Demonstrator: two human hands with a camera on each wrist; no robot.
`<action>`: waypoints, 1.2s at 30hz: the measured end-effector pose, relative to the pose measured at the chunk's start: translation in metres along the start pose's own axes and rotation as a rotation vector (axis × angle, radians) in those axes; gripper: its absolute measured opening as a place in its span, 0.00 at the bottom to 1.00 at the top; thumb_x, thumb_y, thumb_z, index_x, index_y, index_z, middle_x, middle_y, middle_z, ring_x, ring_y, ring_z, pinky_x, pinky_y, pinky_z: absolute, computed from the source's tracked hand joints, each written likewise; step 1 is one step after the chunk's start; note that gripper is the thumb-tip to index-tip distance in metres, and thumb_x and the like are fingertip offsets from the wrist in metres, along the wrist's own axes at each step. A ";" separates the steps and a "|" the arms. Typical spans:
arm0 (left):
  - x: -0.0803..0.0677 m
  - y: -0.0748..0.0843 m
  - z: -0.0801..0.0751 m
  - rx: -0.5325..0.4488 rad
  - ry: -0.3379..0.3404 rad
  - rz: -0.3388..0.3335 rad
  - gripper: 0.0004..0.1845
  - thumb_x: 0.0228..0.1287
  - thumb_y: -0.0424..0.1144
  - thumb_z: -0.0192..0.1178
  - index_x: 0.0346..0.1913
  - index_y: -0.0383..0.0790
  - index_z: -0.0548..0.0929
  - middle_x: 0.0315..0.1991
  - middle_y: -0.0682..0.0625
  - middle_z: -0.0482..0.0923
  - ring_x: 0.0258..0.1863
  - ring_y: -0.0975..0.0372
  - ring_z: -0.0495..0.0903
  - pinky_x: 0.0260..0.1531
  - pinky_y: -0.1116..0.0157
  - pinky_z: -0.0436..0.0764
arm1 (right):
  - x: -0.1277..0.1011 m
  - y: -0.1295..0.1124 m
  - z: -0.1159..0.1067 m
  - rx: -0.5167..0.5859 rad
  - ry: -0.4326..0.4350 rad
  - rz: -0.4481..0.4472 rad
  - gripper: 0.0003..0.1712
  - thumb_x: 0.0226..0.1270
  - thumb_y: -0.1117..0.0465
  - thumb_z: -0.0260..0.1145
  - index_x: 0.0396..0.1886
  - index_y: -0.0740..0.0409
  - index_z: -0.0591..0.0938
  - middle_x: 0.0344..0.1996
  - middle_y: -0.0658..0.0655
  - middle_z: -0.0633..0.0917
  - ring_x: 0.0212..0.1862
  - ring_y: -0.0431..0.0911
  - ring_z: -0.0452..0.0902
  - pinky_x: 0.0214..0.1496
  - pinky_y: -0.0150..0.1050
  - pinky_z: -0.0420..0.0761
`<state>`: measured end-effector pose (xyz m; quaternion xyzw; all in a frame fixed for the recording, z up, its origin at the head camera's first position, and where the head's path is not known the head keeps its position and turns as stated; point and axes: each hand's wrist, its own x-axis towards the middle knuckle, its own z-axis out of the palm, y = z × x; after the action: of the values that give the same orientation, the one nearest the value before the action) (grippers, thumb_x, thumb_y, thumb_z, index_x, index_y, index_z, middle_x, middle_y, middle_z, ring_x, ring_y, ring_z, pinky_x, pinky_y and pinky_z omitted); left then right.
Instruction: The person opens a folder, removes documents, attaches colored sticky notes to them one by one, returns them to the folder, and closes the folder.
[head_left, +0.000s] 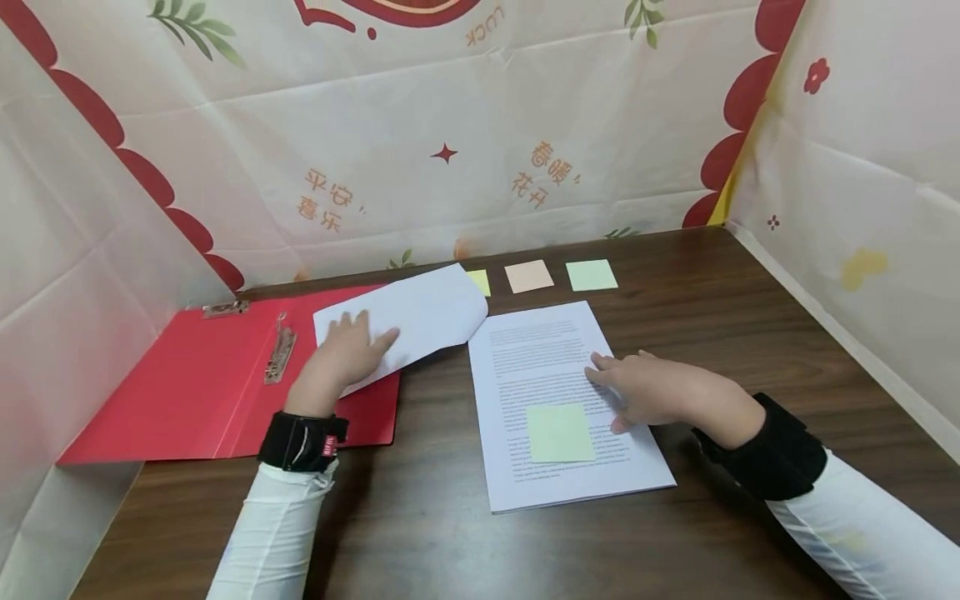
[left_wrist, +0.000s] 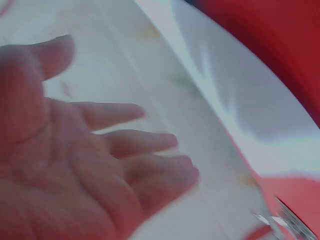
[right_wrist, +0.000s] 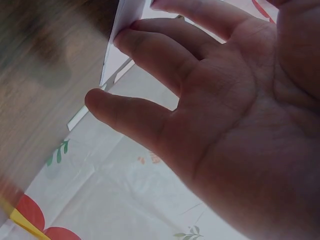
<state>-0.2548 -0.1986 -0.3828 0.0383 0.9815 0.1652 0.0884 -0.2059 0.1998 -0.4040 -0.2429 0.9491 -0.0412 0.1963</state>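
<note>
The head view is bright and evenly lit, seemingly from above. Soft, short shadows lie under the left hand (head_left: pixel 341 354) and the right hand (head_left: pixel 660 392) on the dark worktop (head_left: pixel 450 542), which carries a faint sheen. Print on the paper stack (head_left: pixel 555 367) is too small to read. Straight edges bow slightly toward the corners. The left wrist view is heavily blurred and washed pale; the fingers (left_wrist: pixel 130 142) smear. The right wrist view is sharper on the palm, and soft and streaked at its left edge.
</note>
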 end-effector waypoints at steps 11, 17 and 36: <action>0.010 -0.030 0.015 0.085 -0.214 -0.011 0.44 0.80 0.57 0.52 0.83 0.28 0.55 0.78 0.24 0.60 0.78 0.31 0.60 0.72 0.30 0.68 | 0.001 0.003 0.001 -0.013 0.010 -0.023 0.50 0.56 0.48 0.83 0.76 0.63 0.75 0.78 0.70 0.71 0.80 0.67 0.66 0.81 0.71 0.59; 0.003 -0.001 0.025 0.049 -0.273 0.091 0.45 0.81 0.59 0.50 0.86 0.34 0.50 0.82 0.31 0.59 0.83 0.34 0.56 0.78 0.33 0.62 | 0.002 0.002 0.003 -0.025 0.016 -0.004 0.51 0.57 0.46 0.83 0.76 0.63 0.75 0.79 0.69 0.70 0.80 0.68 0.65 0.81 0.70 0.61; -0.075 0.114 0.061 0.166 -0.383 0.599 0.43 0.79 0.63 0.54 0.88 0.56 0.51 0.88 0.47 0.51 0.89 0.49 0.44 0.84 0.38 0.49 | -0.006 0.002 0.000 0.019 0.001 -0.020 0.50 0.61 0.47 0.81 0.78 0.62 0.72 0.80 0.70 0.67 0.78 0.74 0.66 0.76 0.69 0.69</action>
<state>-0.1640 -0.0795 -0.3899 0.3614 0.9025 0.0931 0.2147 -0.2021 0.2038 -0.4021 -0.2503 0.9463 -0.0523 0.1976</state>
